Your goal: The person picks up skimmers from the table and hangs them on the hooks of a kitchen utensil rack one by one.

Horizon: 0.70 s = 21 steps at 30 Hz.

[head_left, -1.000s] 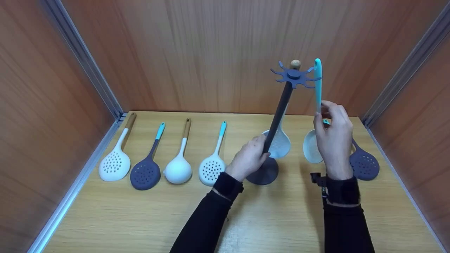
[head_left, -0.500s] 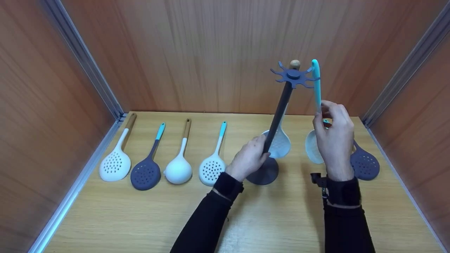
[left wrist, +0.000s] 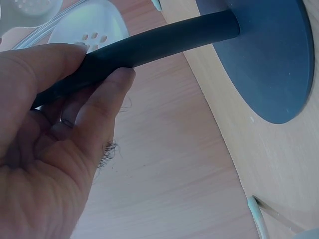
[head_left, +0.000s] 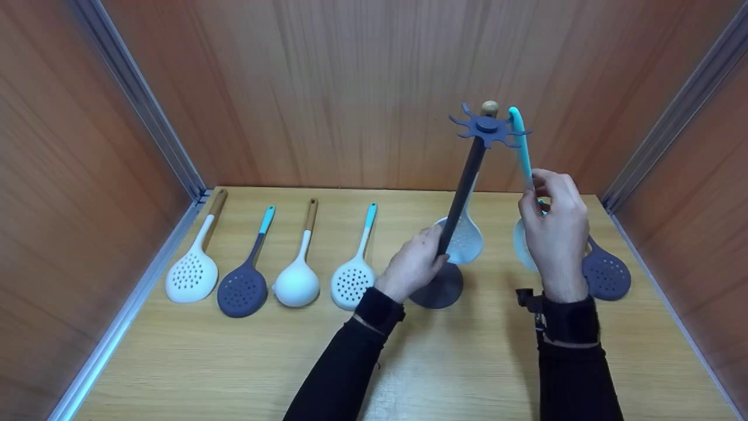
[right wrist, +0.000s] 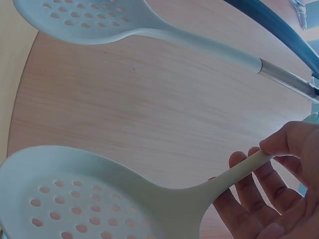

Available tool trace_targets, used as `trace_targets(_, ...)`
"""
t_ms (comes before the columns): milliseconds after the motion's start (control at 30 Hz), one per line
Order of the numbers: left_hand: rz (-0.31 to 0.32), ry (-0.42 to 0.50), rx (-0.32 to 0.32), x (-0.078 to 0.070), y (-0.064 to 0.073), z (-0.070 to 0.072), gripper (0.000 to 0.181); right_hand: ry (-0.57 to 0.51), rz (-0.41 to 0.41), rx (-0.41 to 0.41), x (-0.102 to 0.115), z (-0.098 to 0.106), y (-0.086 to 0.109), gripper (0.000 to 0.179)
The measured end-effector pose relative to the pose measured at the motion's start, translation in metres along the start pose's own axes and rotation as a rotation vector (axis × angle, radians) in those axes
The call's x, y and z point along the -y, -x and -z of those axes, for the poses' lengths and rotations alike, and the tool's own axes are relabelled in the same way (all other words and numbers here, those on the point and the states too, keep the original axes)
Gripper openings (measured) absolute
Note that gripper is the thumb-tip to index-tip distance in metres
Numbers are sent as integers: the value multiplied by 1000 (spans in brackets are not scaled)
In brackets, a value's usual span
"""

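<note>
My left hand point(head_left: 414, 263) grips the dark pole point(left wrist: 164, 42) of a utensil stand, whose round base point(left wrist: 279, 59) is on the table. At its top is a ring of curved hooks point(head_left: 488, 126) under a wooden knob. My right hand point(head_left: 555, 231) pinches a white skimmer point(right wrist: 94, 194) by its neck, perforated head hanging down. The skimmer's turquoise handle point(head_left: 522, 149) leans among the right-hand hooks; whether a hook passes through its hole cannot be told. Another white skimmer point(right wrist: 89, 20) hangs from the stand, behind the pole in the head view.
Left on the table point(head_left: 245, 362) lie a wooden-handled white skimmer point(head_left: 191, 275), a dark blue skimmer point(head_left: 242, 289), a white ladle point(head_left: 297, 283) and a turquoise-handled white skimmer point(head_left: 352, 283). Right of my right hand lies another dark blue skimmer point(head_left: 606, 272), partly hidden. Wood-grain panels point(head_left: 362, 93) enclose the table.
The turquoise handle's top has moved left and slightly down, tilting over the stand's hooks. The skimmer's head has shifted a little right. My left hand and the stand have hardly moved.
</note>
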<state>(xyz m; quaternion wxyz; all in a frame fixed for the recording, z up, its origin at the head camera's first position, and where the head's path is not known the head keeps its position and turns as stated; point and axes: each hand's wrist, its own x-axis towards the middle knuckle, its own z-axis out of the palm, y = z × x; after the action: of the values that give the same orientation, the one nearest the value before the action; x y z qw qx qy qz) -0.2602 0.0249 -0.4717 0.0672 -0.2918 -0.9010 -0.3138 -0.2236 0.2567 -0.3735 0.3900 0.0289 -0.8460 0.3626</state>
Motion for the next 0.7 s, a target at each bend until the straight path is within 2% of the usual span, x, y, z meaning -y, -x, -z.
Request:
trace_targets(433,2,-4,14,1,-1,0,33,28,-15,57,1,-2,-1,29)
trace_targets(700,8,-10,13,-1,0,1,31,-5,-10,133,4,-3,0,35)
